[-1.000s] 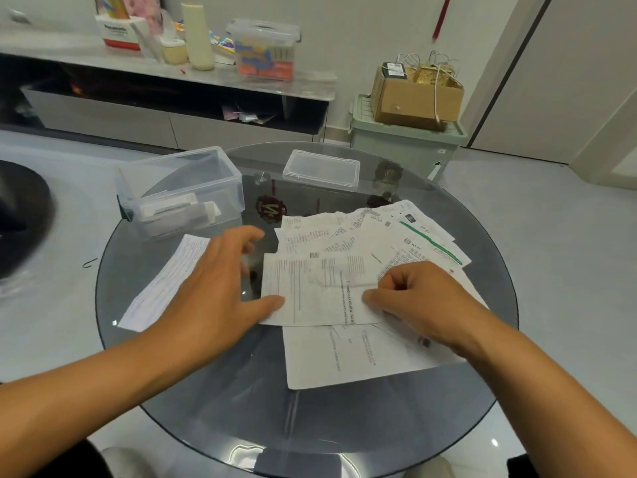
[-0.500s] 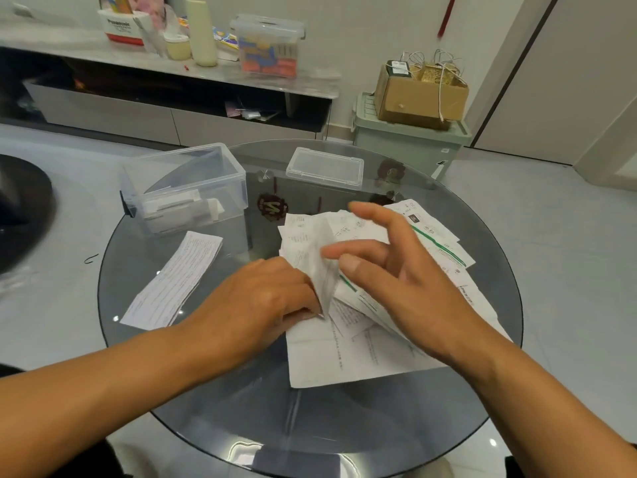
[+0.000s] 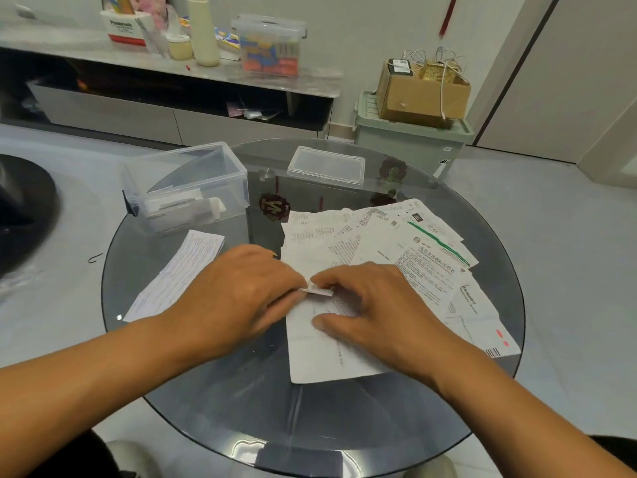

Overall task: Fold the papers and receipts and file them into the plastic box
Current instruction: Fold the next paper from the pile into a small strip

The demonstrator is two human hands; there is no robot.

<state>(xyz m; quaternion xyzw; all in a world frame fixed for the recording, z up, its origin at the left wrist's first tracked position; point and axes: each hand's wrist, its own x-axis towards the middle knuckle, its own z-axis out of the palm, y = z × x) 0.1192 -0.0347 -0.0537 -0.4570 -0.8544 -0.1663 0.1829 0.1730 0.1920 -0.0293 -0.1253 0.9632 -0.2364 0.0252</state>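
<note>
My left hand (image 3: 241,291) and my right hand (image 3: 375,305) meet over a small folded paper (image 3: 320,291) in the middle of the round glass table (image 3: 213,401). The left hand pinches the paper's left edge. My right fingers press down on it, and the thumb rests on a larger white sheet (image 3: 320,357) underneath. A fanned pile of papers and receipts (image 3: 396,243) spreads behind and to the right of my hands. The clear plastic box (image 3: 193,167) stands open at the back left with some folded papers inside.
A long receipt (image 3: 179,270) lies alone left of my left hand. The box's clear lid (image 3: 325,165) rests at the table's far edge. Beyond the table are a low cabinet (image 3: 103,112) and a green bin (image 3: 410,139) with a cardboard box on it.
The printed sheet that both hands held flat has been folded over. My right hand, lifted and open half a second ago, has come down onto the folded paper beside my left.
</note>
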